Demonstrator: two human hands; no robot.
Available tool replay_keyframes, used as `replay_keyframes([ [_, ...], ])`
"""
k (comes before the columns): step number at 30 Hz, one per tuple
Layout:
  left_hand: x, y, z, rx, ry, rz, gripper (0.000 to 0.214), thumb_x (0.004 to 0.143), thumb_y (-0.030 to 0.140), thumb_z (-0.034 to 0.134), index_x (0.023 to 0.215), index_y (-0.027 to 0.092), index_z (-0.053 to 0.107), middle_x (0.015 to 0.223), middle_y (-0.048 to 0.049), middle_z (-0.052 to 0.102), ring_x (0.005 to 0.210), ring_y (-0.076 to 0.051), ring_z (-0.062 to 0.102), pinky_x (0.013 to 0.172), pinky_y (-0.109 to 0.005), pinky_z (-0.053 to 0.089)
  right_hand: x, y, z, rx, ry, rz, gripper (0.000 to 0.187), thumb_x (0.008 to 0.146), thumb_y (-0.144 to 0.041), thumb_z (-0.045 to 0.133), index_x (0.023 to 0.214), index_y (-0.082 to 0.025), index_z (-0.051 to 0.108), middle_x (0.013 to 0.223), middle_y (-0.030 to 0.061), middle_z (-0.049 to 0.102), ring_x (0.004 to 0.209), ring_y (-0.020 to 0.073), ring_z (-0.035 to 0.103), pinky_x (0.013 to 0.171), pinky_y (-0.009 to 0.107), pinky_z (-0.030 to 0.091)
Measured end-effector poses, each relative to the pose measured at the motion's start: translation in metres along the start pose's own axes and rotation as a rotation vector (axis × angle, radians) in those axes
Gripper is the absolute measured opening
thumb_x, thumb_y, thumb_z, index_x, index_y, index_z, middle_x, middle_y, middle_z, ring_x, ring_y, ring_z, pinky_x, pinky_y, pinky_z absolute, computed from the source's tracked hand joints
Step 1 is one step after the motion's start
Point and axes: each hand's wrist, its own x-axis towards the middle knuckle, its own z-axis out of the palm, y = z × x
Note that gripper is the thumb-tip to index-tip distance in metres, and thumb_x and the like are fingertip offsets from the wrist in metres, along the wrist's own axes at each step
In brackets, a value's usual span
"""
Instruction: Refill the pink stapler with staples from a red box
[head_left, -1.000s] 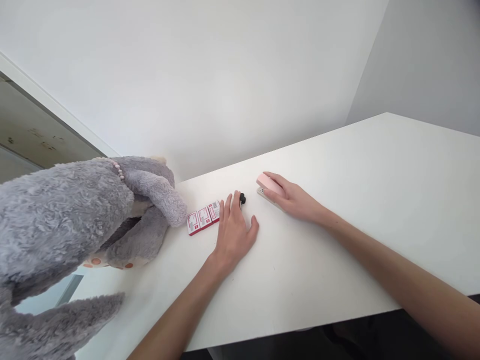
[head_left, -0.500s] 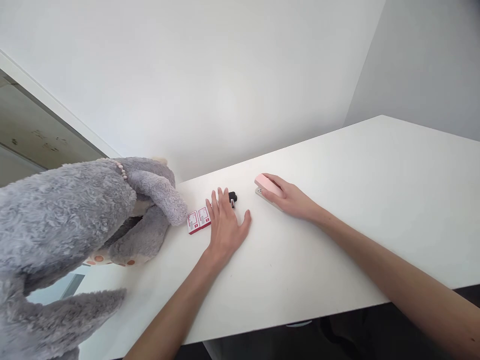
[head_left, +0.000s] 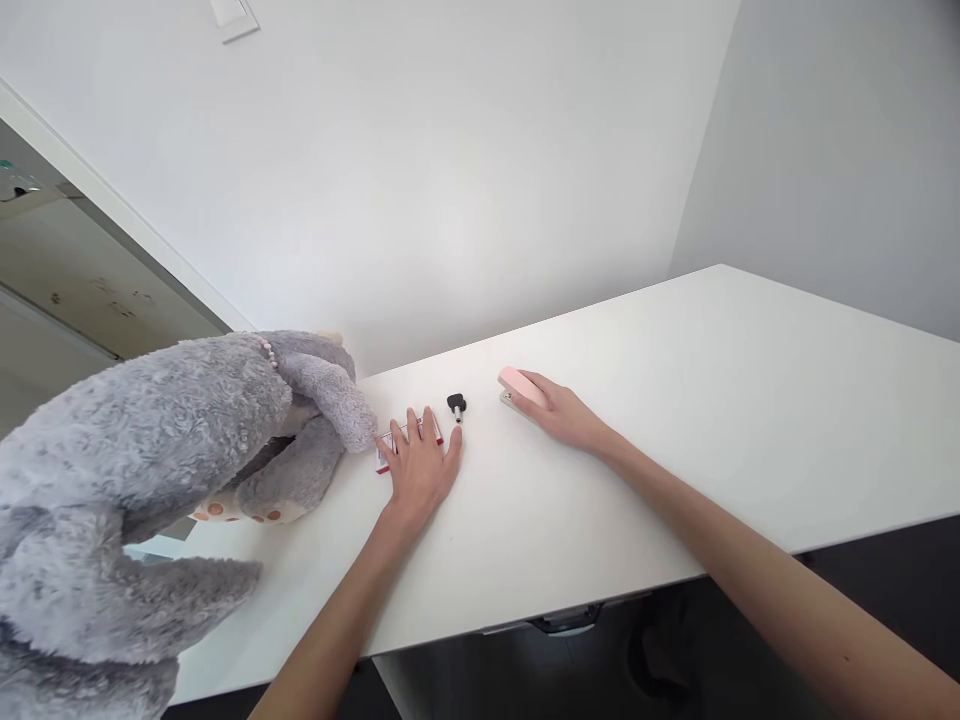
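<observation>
My left hand (head_left: pixel 420 468) lies with its fingers spread over the small white and red boxes (head_left: pixel 385 440), covering most of them. Whether the fingers press on the boxes or hover just above, I cannot tell. Just beyond its thumb, a small black thing with a short silver metal shaft (head_left: pixel 457 405) rests on the table. Farther right, a pink stapler (head_left: pixel 517 383) with a pale base stands on the tabletop. My right hand (head_left: pixel 559 408) is wrapped round its top and side, hiding its rear end.
A large grey plush toy (head_left: pixel 172 430) with a beaded string fills the left side, one paw close to the boxes. The white table (head_left: pixel 637 490) meets a wall (head_left: pixel 450 180) at the back. A drawer handle (head_left: pixel 566 622) shows below the front edge.
My left hand has moved left from beside the black thing onto the boxes, so the black thing now shows whole. My right hand stays on the stapler. The camera view has shifted.
</observation>
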Motion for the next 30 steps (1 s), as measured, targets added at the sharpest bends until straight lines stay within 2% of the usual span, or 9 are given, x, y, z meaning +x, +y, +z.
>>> replay_keyframes([
  [4, -0.028, 0.003, -0.009, 0.009, -0.042, 0.051, 0.071, 0.103, 0.057, 0.035, 0.158, 0.013, 0.042, 0.167, -0.0212, 0.036, 0.155, -0.049, 0.026, 0.122, -0.071, 0.019, -0.016, -0.005, 0.004, 0.005, 0.036, 0.009, 0.054, 0.102, -0.059, 0.049, 0.149, -0.033, 0.052, 0.152, 0.0048, 0.060, 0.135, 0.0282, 0.060, 0.108, 0.045, 0.051],
  [7, -0.056, 0.009, -0.012, -0.039, -0.013, 0.083, 0.069, 0.102, 0.059, 0.038, 0.158, 0.018, 0.042, 0.168, -0.0179, 0.037, 0.156, -0.048, 0.025, 0.123, -0.072, 0.018, -0.035, -0.010, 0.009, 0.025, 0.056, 0.024, 0.055, 0.102, -0.057, 0.050, 0.151, -0.032, 0.049, 0.154, 0.0055, 0.058, 0.139, 0.0285, 0.058, 0.112, 0.046, 0.049],
  [13, -0.105, 0.039, -0.010, -0.124, 0.026, 0.226, 0.070, 0.102, 0.060, 0.044, 0.161, 0.023, 0.037, 0.171, -0.0145, 0.031, 0.159, -0.046, 0.018, 0.124, -0.073, 0.015, -0.081, -0.020, 0.024, 0.069, 0.142, 0.062, 0.058, 0.101, -0.053, 0.050, 0.153, -0.028, 0.047, 0.156, 0.0080, 0.056, 0.143, 0.0307, 0.055, 0.119, 0.050, 0.044],
  [16, -0.123, 0.055, -0.014, -0.156, 0.040, 0.279, 0.077, 0.102, 0.060, 0.047, 0.166, 0.023, 0.026, 0.173, -0.0152, 0.024, 0.160, -0.045, 0.014, 0.125, -0.074, 0.014, -0.103, -0.023, 0.031, 0.118, 0.225, 0.107, 0.059, 0.101, -0.054, 0.051, 0.153, -0.026, 0.047, 0.158, 0.0084, 0.054, 0.146, 0.0309, 0.051, 0.122, 0.051, 0.040],
  [19, -0.133, 0.060, -0.025, -0.250, 0.051, 0.332, 0.084, 0.102, 0.056, 0.051, 0.168, 0.025, 0.010, 0.175, -0.0147, 0.016, 0.162, -0.040, 0.011, 0.127, -0.070, 0.017, -0.118, -0.020, 0.030, 0.231, 0.201, 0.126, 0.062, 0.101, -0.057, 0.051, 0.155, -0.027, 0.044, 0.163, 0.0076, 0.047, 0.151, 0.0285, 0.044, 0.125, 0.049, 0.038],
  [21, -0.131, 0.052, -0.034, -0.312, 0.021, 0.394, 0.081, 0.103, 0.050, 0.052, 0.168, 0.028, 0.008, 0.175, -0.0117, 0.021, 0.163, -0.036, 0.011, 0.129, -0.067, 0.019, -0.122, -0.012, 0.023, 0.302, 0.179, 0.121, 0.062, 0.102, -0.058, 0.048, 0.155, -0.026, 0.043, 0.165, 0.0079, 0.045, 0.152, 0.0263, 0.044, 0.125, 0.047, 0.039],
  [24, -0.118, 0.025, -0.045, -0.393, -0.025, 0.469, 0.077, 0.102, 0.046, 0.057, 0.165, 0.032, 0.014, 0.170, -0.0084, 0.033, 0.163, -0.032, 0.015, 0.129, -0.062, 0.024, -0.123, 0.001, 0.003, 0.247, 0.240, 0.117, 0.055, 0.103, -0.055, 0.048, 0.149, -0.025, 0.048, 0.159, 0.0104, 0.052, 0.146, 0.0268, 0.051, 0.120, 0.047, 0.044],
  [26, -0.105, 0.003, -0.048, -0.415, -0.092, 0.493, 0.080, 0.098, 0.047, 0.062, 0.163, 0.034, 0.018, 0.169, -0.0092, 0.035, 0.160, -0.034, 0.023, 0.128, -0.061, 0.028, -0.120, 0.008, -0.013, 0.151, 0.308, 0.127, 0.047, 0.102, -0.053, 0.050, 0.139, -0.025, 0.056, 0.149, 0.0119, 0.061, 0.135, 0.0290, 0.061, 0.113, 0.049, 0.050],
  [30, -0.087, -0.026, -0.048, -0.496, -0.235, 0.484, 0.082, 0.094, 0.046, 0.070, 0.162, 0.034, 0.025, 0.164, -0.0123, 0.041, 0.148, -0.034, 0.045, 0.118, -0.054, 0.045, -0.116, 0.014, -0.033, 0.068, 0.306, 0.144, 0.031, 0.100, -0.045, 0.052, 0.118, -0.024, 0.065, 0.130, 0.0107, 0.072, 0.110, 0.0275, 0.072, 0.097, 0.047, 0.058],
])
